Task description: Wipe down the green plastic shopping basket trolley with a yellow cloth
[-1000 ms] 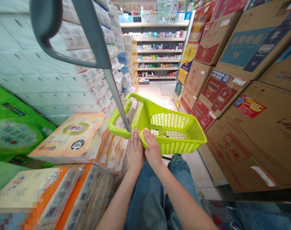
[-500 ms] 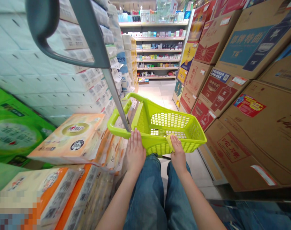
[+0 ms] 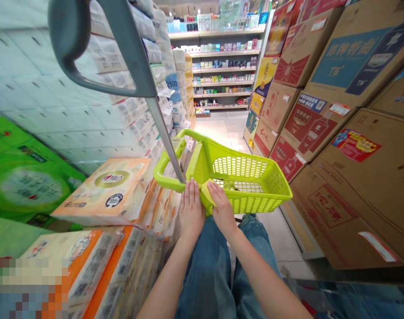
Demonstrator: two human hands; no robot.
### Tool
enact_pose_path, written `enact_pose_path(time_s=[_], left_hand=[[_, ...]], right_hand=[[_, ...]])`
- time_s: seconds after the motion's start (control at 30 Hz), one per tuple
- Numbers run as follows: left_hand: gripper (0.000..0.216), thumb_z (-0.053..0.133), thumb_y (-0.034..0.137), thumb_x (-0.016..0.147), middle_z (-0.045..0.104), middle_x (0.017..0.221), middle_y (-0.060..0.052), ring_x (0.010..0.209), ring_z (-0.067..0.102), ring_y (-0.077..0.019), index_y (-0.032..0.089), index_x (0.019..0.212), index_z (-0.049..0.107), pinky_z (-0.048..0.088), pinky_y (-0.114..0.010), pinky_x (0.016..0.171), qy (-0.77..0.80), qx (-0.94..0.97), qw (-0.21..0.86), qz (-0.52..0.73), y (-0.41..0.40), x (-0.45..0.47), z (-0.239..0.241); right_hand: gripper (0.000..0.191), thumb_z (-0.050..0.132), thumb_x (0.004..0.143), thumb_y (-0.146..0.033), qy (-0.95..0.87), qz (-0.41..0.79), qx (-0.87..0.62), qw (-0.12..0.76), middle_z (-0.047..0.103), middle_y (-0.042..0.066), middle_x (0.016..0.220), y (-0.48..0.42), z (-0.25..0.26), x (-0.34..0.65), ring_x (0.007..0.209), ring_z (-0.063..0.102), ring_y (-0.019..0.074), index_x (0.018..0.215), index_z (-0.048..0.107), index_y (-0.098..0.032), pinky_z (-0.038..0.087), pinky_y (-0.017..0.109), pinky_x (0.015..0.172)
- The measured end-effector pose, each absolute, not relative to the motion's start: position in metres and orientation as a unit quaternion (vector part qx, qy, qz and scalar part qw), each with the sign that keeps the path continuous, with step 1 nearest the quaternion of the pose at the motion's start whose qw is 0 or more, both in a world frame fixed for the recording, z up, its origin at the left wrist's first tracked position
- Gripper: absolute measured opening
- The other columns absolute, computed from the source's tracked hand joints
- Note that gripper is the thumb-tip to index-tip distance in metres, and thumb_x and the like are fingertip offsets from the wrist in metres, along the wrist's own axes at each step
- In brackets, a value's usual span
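In front of my knees stands a lime-green shopping basket (image 3: pixel 255 201) with holes in its walls and a grey pull handle (image 3: pixel 140 66) on a metal rod. My left hand (image 3: pixel 191 210) lies flat against the basket's near side, by the foot of the rod, fingers stretched out. Just right of it, my right hand (image 3: pixel 222 208) presses a yellow cloth (image 3: pixel 207 191) on the near rim. The fingers of that hand are bent over the cloth, and part of it is hidden beneath them.
Packs of tissues (image 3: pixel 105 186) are stacked close on my left. Cardboard cartons (image 3: pixel 341 199) rise along the right side. Shelves with small goods (image 3: pixel 222 71) stand at the far end of the tiled aisle (image 3: pixel 225 128).
My right hand has slid left along the basket's near rim with the yellow cloth, coming close to my left hand. The left hand keeps its place on the basket. The view has shifted slightly.
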State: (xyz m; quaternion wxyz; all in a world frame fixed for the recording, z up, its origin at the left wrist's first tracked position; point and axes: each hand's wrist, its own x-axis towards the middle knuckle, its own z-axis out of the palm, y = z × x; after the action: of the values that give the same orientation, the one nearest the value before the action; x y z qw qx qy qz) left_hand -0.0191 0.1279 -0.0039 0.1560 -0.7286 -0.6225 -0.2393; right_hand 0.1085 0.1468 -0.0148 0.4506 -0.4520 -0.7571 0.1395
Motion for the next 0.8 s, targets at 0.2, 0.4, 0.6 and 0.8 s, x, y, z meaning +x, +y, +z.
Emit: enact_pose_path(time_s=[0.2,0.4,0.6,0.8], left_hand=[[0.088,0.051,0.011,0.081,0.02,0.165,-0.016,0.154,0.016,-0.0267,0.007,0.158,0.009,0.025,-0.045,0.123,-0.625,-0.725,0.142,-0.253,0.126,-0.018,0.0],[0.087,0.051,0.01,0.082,0.021,0.165,-0.017,0.154,0.015,-0.0269,0.006,0.158,0.009,0.025,-0.045,0.123,-0.624,-0.724,0.143,-0.256,0.128,-0.017,-0.001],[0.081,0.046,0.011,0.088,0.021,0.165,-0.017,0.154,0.015,-0.0268,0.006,0.158,0.007,0.026,-0.045,0.122,-0.624,-0.723,0.152,-0.253,0.129,-0.018,-0.004],[0.077,0.042,0.011,0.091,0.02,0.165,-0.016,0.154,0.015,-0.0253,0.008,0.159,0.005,0.026,-0.044,0.122,-0.618,-0.725,0.168,-0.252,0.128,-0.019,-0.005]], right_hand=[[0.096,0.033,0.064,0.009,-0.726,0.102,-0.501,0.46,0.044,0.004,0.156,0.134,-0.046,0.178,0.149,0.032,0.0172,0.154,0.035,-0.026,0.028,0.049,0.124],[0.096,0.034,0.062,0.009,-0.668,0.079,-0.56,0.483,0.047,0.006,0.154,0.129,-0.056,0.193,0.148,0.033,0.0187,0.152,0.04,-0.024,0.027,0.053,0.124],[0.095,0.035,0.06,0.009,-0.71,0.124,-0.503,0.477,0.049,0.009,0.152,0.144,-0.023,0.113,0.147,0.036,0.0177,0.15,0.044,-0.019,0.028,0.048,0.125],[0.09,0.034,0.064,0.009,-0.751,0.135,-0.453,0.462,0.049,0.01,0.152,0.152,-0.007,0.089,0.147,0.036,0.0172,0.15,0.044,-0.018,0.028,0.046,0.124]])
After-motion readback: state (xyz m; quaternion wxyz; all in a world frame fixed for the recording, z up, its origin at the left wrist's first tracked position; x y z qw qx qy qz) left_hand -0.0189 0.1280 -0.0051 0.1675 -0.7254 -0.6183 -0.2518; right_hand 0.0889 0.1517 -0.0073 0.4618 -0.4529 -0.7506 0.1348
